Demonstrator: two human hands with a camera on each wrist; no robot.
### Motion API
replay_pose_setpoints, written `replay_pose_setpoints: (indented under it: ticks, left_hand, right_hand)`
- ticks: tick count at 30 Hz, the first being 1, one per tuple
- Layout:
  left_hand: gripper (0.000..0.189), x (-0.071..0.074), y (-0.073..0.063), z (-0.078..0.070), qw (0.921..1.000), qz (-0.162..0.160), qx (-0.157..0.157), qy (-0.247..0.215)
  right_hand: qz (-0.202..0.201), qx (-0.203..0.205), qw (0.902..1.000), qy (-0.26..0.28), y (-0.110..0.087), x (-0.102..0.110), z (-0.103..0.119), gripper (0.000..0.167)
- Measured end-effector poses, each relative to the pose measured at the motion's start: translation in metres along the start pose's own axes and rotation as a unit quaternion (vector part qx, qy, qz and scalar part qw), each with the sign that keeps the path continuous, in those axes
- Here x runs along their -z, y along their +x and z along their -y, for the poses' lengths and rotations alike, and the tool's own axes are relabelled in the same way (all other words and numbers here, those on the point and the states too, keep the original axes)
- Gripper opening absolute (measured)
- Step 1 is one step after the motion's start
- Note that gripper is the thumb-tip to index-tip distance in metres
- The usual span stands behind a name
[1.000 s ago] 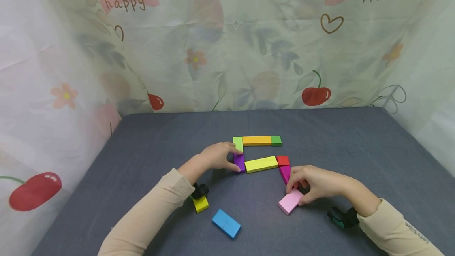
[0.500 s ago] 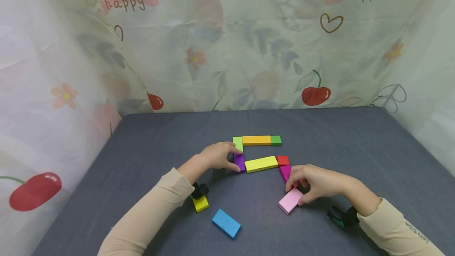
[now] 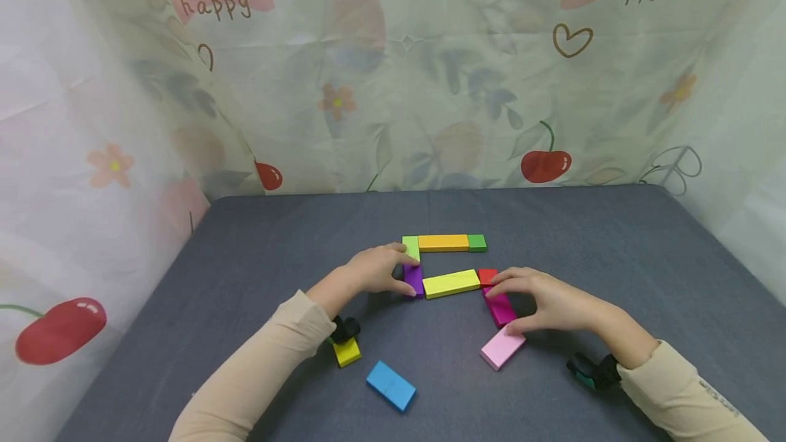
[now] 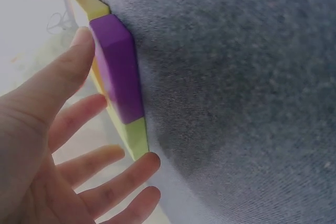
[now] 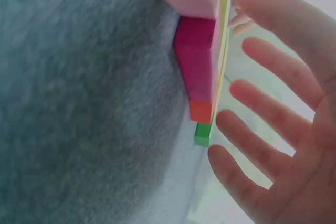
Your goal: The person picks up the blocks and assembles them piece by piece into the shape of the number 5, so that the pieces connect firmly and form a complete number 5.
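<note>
My left hand [image 3: 376, 269] lies at the left of a row of blocks, thumb by the near end of the purple block [image 3: 414, 282] and fingers by the light green block [image 3: 411, 248]. In the left wrist view its fingers look mostly straight; firm contact cannot be told. My right hand [image 3: 546, 300] hovers spread at the right side. Its fingers are near the red block [image 3: 488, 276] and magenta block [image 3: 499, 309], with the thumb at the pink block [image 3: 503, 348]. The right wrist view shows nothing gripped. A yellow block [image 3: 451, 284] joins purple and red.
An orange block [image 3: 443, 243] and a green block [image 3: 477, 243] continue from light green at the back. Nearer on the dark tabletop [image 3: 276, 230] lie a blue block [image 3: 391, 386] and another yellow block [image 3: 347, 352], partly hidden by the left wrist. A printed curtain [image 3: 405, 101] stands behind.
My right hand has let go of the pink block and shifted up and away from me, its fingers spreading and uncovering the magenta block. The left hand and the blocks stay put.
</note>
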State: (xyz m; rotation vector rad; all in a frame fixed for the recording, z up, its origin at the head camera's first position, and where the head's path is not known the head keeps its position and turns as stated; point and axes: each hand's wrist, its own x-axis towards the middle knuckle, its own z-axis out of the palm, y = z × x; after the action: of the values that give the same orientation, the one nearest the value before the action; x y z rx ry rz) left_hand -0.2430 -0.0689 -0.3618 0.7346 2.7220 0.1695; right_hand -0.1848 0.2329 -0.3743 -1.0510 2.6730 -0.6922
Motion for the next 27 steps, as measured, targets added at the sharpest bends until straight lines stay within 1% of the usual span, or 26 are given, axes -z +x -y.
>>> replay_pose_setpoints:
  ticks: [3,7,9,12,14,17,19,21,23,27]
  left_hand:
    - [0.060,0.003,-0.002,0.000,0.9999,-0.011,-0.007,-0.002]
    - [0.057,0.009,-0.009,-0.001,0.9994,-0.025,-0.021,-0.007]
    - [0.056,0.011,-0.015,-0.003,0.9990,-0.028,-0.036,-0.008]
    - [0.053,0.013,-0.027,-0.005,0.9972,-0.024,-0.070,-0.014]
    - [0.051,0.012,-0.036,-0.007,0.9950,-0.013,-0.097,-0.018]
    - [0.047,0.007,-0.049,-0.012,0.9897,0.010,-0.140,-0.031]
    - [0.044,0.003,-0.057,-0.013,0.9856,0.030,-0.161,-0.043]
    - [0.041,-0.002,-0.064,-0.014,0.9803,0.048,-0.181,-0.064]
    - [0.040,-0.006,-0.070,-0.013,0.9748,0.068,-0.194,-0.086]
    - [0.040,-0.014,-0.080,-0.008,0.9653,0.098,-0.209,-0.122]
  right_hand:
    - [0.001,-0.012,0.9999,0.004,0.000,0.000,-0.003,0.053]
    - [0.015,-0.026,0.9994,0.016,-0.001,0.000,-0.005,0.055]
    - [0.021,-0.030,0.9991,0.020,-0.001,0.000,-0.006,0.054]
    - [0.028,-0.035,0.9987,0.025,-0.002,0.001,-0.007,0.052]
    - [0.031,-0.038,0.9985,0.026,-0.002,0.001,-0.008,0.051]
    - [0.035,-0.042,0.9981,0.028,-0.002,0.000,-0.009,0.051]
    - [0.035,-0.042,0.9981,0.030,-0.002,0.000,-0.010,0.051]
    - [0.036,-0.042,0.9980,0.033,-0.002,0.000,-0.010,0.051]
    - [0.036,-0.042,0.9978,0.036,-0.002,-0.001,-0.011,0.051]
    - [0.038,-0.045,0.9974,0.042,-0.002,-0.001,-0.012,0.052]
